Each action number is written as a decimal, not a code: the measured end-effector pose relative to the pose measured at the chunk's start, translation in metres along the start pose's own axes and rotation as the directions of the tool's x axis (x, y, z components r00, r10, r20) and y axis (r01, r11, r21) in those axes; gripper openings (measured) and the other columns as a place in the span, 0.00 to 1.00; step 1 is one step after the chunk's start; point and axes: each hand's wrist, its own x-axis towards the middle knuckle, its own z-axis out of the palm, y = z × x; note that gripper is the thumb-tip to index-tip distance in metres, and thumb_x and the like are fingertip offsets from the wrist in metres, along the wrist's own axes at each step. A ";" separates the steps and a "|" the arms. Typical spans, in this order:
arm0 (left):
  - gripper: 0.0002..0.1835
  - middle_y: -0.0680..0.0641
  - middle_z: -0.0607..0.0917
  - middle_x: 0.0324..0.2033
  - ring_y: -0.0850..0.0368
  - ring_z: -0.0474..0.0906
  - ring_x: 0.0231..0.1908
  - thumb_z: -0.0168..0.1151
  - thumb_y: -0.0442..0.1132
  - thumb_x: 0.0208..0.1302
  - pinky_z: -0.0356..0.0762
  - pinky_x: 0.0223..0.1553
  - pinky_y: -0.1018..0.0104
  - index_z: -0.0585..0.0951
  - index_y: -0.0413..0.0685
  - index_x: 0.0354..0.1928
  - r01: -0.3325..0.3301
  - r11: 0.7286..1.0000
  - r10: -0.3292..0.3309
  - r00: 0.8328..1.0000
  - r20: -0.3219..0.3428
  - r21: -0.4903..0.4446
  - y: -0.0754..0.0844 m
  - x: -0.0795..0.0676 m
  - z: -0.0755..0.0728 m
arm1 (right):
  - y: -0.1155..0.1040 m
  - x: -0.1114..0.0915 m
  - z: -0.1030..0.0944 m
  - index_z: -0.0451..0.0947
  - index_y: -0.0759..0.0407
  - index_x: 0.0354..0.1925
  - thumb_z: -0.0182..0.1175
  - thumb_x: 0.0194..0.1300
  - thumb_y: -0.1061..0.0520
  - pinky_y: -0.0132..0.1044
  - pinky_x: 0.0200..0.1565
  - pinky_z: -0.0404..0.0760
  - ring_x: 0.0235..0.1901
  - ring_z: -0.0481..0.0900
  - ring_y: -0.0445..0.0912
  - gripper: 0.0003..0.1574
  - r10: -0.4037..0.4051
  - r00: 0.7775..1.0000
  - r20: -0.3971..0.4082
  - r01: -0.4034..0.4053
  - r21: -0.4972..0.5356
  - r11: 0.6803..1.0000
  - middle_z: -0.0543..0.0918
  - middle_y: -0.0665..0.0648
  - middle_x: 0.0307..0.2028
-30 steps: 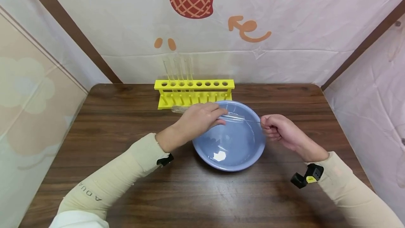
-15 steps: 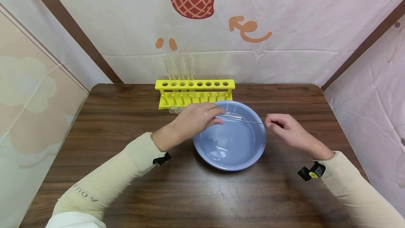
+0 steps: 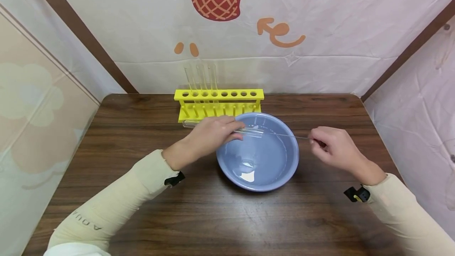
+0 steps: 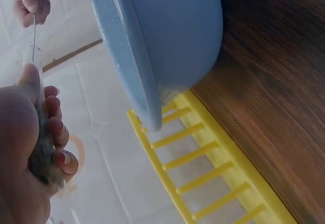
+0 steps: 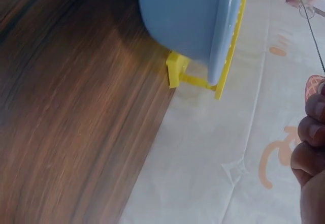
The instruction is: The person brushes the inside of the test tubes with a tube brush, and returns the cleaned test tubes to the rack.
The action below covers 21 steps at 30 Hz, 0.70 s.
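My left hand (image 3: 213,135) grips a clear glass test tube (image 3: 255,132) lying almost level over the far part of the blue basin (image 3: 292,169). The tube's round end sticks out on the left, its mouth points right. A thin wire handle of a test tube brush (image 3: 289,135) runs out of the mouth to my right hand (image 3: 334,147), whose thumb and fingers pinch its end beyond the basin's right rim. Through the glass in the left wrist view, dark bristles (image 4: 41,155) show behind my fingers. In the right wrist view the wire (image 5: 314,38) looks twisted.
Behind the basin stands a yellow test tube rack (image 3: 243,95) with 3 upright glass tubes (image 3: 202,78) in its left part. Water lies in the basin. A printed cloth (image 3: 320,70) hangs at the back edge of the brown table (image 3: 227,224).
My right hand has moved right with the brush wire, so more wire shows outside the tube. My left hand and the tube have shifted a little to the left.
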 end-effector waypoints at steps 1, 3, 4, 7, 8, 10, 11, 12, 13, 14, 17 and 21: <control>0.19 0.48 0.87 0.43 0.54 0.86 0.42 0.64 0.50 0.71 0.84 0.42 0.59 0.85 0.46 0.54 0.002 1.000 -0.002 1.000 0.003 0.002 0.000 0.000 0.000 | 0.001 -0.001 -0.001 0.70 0.49 0.24 0.49 0.57 0.61 0.28 0.22 0.60 0.22 0.59 0.33 0.08 -0.012 1.000 -0.005 0.012 -0.022 1.000 0.66 0.45 0.19; 0.19 0.48 0.88 0.42 0.54 0.86 0.43 0.64 0.51 0.71 0.85 0.41 0.60 0.86 0.46 0.54 0.004 1.000 -0.004 1.000 0.006 0.007 -0.001 -0.001 0.000 | 0.001 -0.004 -0.003 0.70 0.49 0.24 0.47 0.58 0.58 0.28 0.21 0.60 0.21 0.60 0.34 0.09 -0.029 0.999 -0.017 0.028 -0.062 0.998 0.66 0.44 0.20; 0.19 0.49 0.88 0.43 0.54 0.86 0.43 0.64 0.51 0.71 0.85 0.41 0.60 0.86 0.46 0.54 0.005 1.000 -0.005 1.000 0.005 0.009 -0.001 -0.002 0.000 | 0.002 -0.004 -0.003 0.70 0.49 0.23 0.46 0.59 0.58 0.29 0.21 0.60 0.21 0.60 0.34 0.10 -0.042 0.999 -0.026 0.040 -0.084 0.996 0.66 0.44 0.20; 0.18 0.49 0.88 0.42 0.54 0.87 0.42 0.64 0.51 0.71 0.85 0.41 0.60 0.86 0.47 0.53 0.006 1.000 -0.006 1.000 -0.001 0.008 -0.002 -0.003 -0.001 | 0.003 -0.006 -0.005 0.68 0.49 0.22 0.44 0.59 0.56 0.29 0.19 0.59 0.20 0.59 0.33 0.11 -0.082 0.995 -0.061 0.072 -0.144 0.987 0.65 0.43 0.20; 0.18 0.49 0.88 0.42 0.55 0.87 0.42 0.64 0.51 0.71 0.85 0.40 0.61 0.86 0.47 0.53 0.008 1.000 -0.008 1.000 -0.004 0.007 -0.002 -0.003 -0.001 | 0.003 -0.006 -0.006 0.68 0.49 0.21 0.44 0.59 0.56 0.29 0.19 0.58 0.20 0.59 0.33 0.11 -0.095 0.993 -0.073 0.082 -0.161 0.984 0.64 0.42 0.20; 0.18 0.50 0.88 0.41 0.55 0.86 0.41 0.65 0.51 0.70 0.85 0.40 0.61 0.86 0.47 0.53 0.010 1.000 -0.010 1.000 -0.008 0.004 -0.003 -0.004 -0.002 | 0.003 -0.007 -0.008 0.67 0.49 0.20 0.43 0.59 0.57 0.29 0.19 0.56 0.19 0.58 0.33 0.12 -0.116 0.989 -0.092 0.098 -0.186 0.978 0.63 0.41 0.19; 0.18 0.50 0.87 0.40 0.55 0.86 0.40 0.65 0.51 0.70 0.85 0.40 0.61 0.86 0.47 0.52 0.011 1.000 -0.011 1.000 -0.009 0.001 -0.003 -0.005 -0.002 | 0.003 -0.007 -0.009 0.66 0.49 0.20 0.43 0.59 0.57 0.28 0.18 0.56 0.19 0.57 0.33 0.12 -0.125 0.987 -0.099 0.104 -0.195 0.975 0.62 0.41 0.19; 0.18 0.50 0.87 0.40 0.55 0.86 0.39 0.66 0.51 0.69 0.85 0.39 0.61 0.86 0.47 0.52 0.011 1.000 -0.011 1.000 -0.010 0.002 -0.003 -0.006 -0.002 | 0.002 -0.007 -0.010 0.66 0.49 0.19 0.43 0.59 0.57 0.28 0.18 0.55 0.19 0.56 0.33 0.13 -0.134 0.985 -0.106 0.110 -0.203 0.973 0.61 0.41 0.18; 0.18 0.50 0.87 0.39 0.56 0.86 0.39 0.66 0.51 0.69 0.85 0.39 0.61 0.86 0.47 0.52 0.011 1.000 -0.011 1.000 -0.011 0.002 -0.004 -0.006 -0.003 | 0.002 -0.007 -0.011 0.66 0.50 0.19 0.43 0.59 0.57 0.28 0.19 0.54 0.19 0.56 0.33 0.13 -0.141 0.984 -0.109 0.116 -0.207 0.971 0.60 0.41 0.18; 0.18 0.50 0.87 0.39 0.56 0.86 0.38 0.66 0.51 0.69 0.85 0.39 0.61 0.86 0.46 0.52 0.010 1.000 -0.010 1.000 -0.013 0.004 -0.004 -0.007 -0.003 | 0.001 -0.007 -0.012 0.66 0.50 0.19 0.43 0.59 0.58 0.28 0.19 0.54 0.19 0.55 0.33 0.13 -0.147 0.983 -0.111 0.121 -0.212 0.970 0.60 0.41 0.18; 0.18 0.50 0.87 0.38 0.56 0.86 0.37 0.66 0.51 0.69 0.84 0.38 0.61 0.86 0.46 0.52 0.004 1.000 -0.004 1.000 -0.018 0.010 -0.006 -0.009 -0.002 | -0.001 -0.007 -0.015 0.65 0.51 0.19 0.42 0.60 0.58 0.27 0.19 0.53 0.20 0.54 0.32 0.14 -0.164 0.980 -0.115 0.135 -0.229 0.964 0.61 0.41 0.18; 0.18 0.50 0.87 0.38 0.56 0.85 0.37 0.66 0.50 0.69 0.84 0.38 0.61 0.86 0.46 0.52 -0.001 1.000 0.001 1.000 -0.019 0.011 -0.008 -0.012 -0.003 | -0.002 -0.008 -0.018 0.65 0.51 0.19 0.42 0.61 0.59 0.26 0.20 0.51 0.21 0.52 0.32 0.15 -0.188 0.975 -0.119 0.153 -0.252 0.956 0.60 0.42 0.18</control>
